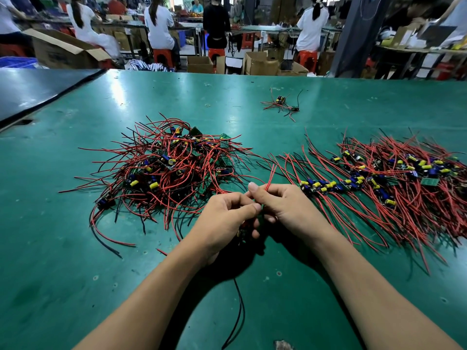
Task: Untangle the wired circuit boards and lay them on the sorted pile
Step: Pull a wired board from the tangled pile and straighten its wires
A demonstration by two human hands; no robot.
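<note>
Head view, circuit board (249,227) gripped between left hand (225,218), right hand (283,205)

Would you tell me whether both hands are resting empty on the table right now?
No, the left hand and right hand together grip a wired circuit board, its red wires sticking up above them.

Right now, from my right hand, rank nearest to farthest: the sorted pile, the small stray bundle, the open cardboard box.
1. Sorted pile, just right of the right hand.
2. Stray bundle, farther ahead, centre.
3. Cardboard box, far left background.
</note>
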